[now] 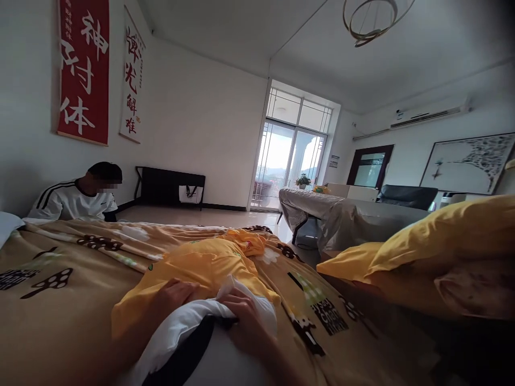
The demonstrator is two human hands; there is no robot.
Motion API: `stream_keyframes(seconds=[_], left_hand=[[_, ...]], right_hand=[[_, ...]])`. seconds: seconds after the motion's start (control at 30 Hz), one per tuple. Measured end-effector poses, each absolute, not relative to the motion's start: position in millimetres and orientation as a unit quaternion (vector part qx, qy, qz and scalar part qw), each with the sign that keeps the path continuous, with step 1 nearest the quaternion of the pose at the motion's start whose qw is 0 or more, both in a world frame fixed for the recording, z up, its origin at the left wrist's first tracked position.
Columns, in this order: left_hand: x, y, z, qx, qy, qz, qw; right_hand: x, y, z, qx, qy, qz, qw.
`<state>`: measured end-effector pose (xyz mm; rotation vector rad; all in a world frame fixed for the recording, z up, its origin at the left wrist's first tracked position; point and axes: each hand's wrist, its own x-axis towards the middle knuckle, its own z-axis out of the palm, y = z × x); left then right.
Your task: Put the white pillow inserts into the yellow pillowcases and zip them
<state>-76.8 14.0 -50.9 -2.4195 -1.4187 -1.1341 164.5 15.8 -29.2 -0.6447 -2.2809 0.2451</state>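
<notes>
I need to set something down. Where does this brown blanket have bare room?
The widest free patch of blanket lies left of the yellow cloth. A narrower one runs between that cloth and the yellow bedding on the right. The middle is crowded: left hand at the cloth, right hand gripping white fabric.

The wearer's bare upper limbs, seen from above. The left hand (177, 294) had a broad back and rounded knuckles, its fingers closely set; the left forearm (134, 335) was bare along its visible length, its outline softened by shade. The right hand (240, 306) showed slim fingers with bent joints; fingernail detail was too small to tell. The right forearm (261, 343), likewise bare, broadened from a narrow wrist.
</notes>
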Motion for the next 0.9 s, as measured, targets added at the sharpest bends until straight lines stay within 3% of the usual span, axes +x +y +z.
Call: stream_keyframes(seconds=[0.17, 0.4, 0.6, 0.9], left_hand=[[-121.8, -2.0, -61.1, -0.842, -0.415, -0.249, 0.240], [-118.8, 17.9, -57.7, -0.806, -0.522, -0.199, 0.196], [-102.2, 7.4, -55.7, -0.825, -0.424, -0.164, 0.336], [-88.3, -2.6, -33.9, -0.783, -0.580, -0.179, 0.135]], right_hand=[[163.1, 12.1, -38.5, -0.313, -0.870, 0.097, 0.369], [150.1, -2.4, -49.7, -0.422, -0.824, 0.113, 0.361], [153.4, -17.7, -52.5, -0.442, -0.822, 0.091, 0.348], [145.9, -24.1, -42.8, -0.344, -0.888, 0.033, 0.303]])
